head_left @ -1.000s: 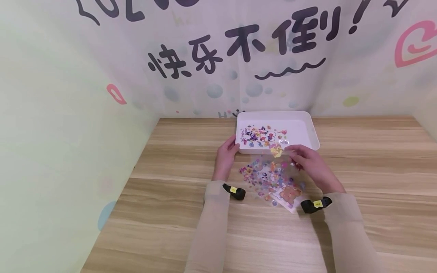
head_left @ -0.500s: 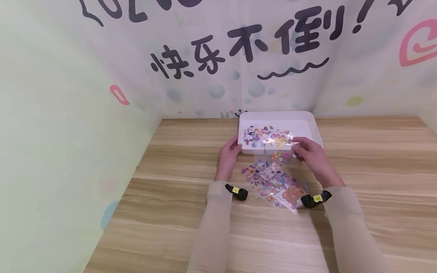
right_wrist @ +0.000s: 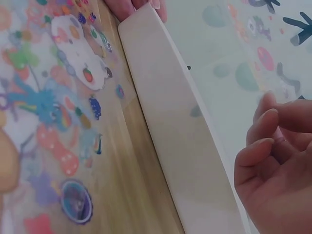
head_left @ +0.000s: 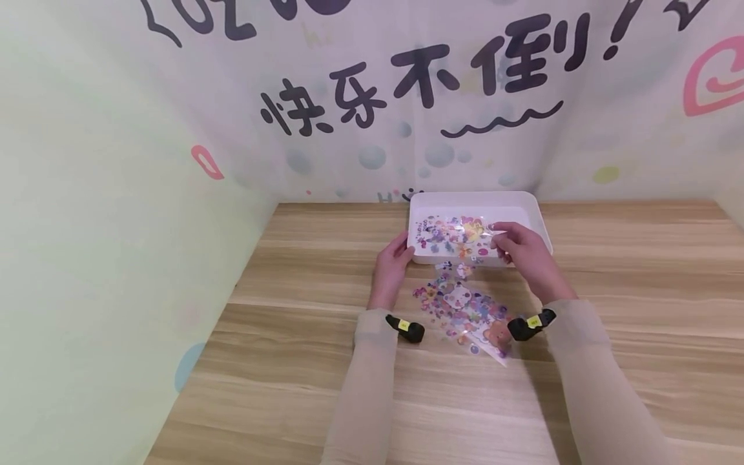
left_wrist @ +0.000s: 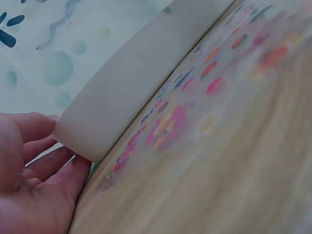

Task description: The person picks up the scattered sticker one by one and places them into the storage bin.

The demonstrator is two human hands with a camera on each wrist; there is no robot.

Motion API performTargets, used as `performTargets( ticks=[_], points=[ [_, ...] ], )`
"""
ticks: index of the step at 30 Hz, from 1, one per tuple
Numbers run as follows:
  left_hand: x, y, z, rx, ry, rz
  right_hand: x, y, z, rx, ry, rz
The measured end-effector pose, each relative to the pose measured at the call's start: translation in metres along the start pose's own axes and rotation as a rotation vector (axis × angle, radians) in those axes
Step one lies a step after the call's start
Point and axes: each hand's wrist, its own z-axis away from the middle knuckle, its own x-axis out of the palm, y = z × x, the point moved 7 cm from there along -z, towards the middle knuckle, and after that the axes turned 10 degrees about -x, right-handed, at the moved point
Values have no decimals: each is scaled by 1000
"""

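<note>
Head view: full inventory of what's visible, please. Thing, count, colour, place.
White rectangular plastic tray: 1, white, far centre of the table.
Clear sticker sheet held over the tray: 1, multicoloured, pinched at its right edge.
Clear sticker sheets on the table: a small overlapping pile, multicoloured, just in front of the tray.
Light wooden table: 1, light brown.
Printed backdrop: pale, black characters, behind and left.
Wrist cameras: 2, black, one per wrist.
Left hand: holds the tray's near-left corner.
Right hand: pinches the held sheet.
</note>
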Motion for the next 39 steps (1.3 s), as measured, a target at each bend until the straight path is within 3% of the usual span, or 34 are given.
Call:
performTargets(
  ticks=[18, 39],
  points=[
    [-2, 0, -2, 0, 22, 4, 10, 6, -28, 25, 26, -71],
    [0, 1, 0, 0, 0, 62, 20, 12, -48, 74, 50, -128]
  ],
)
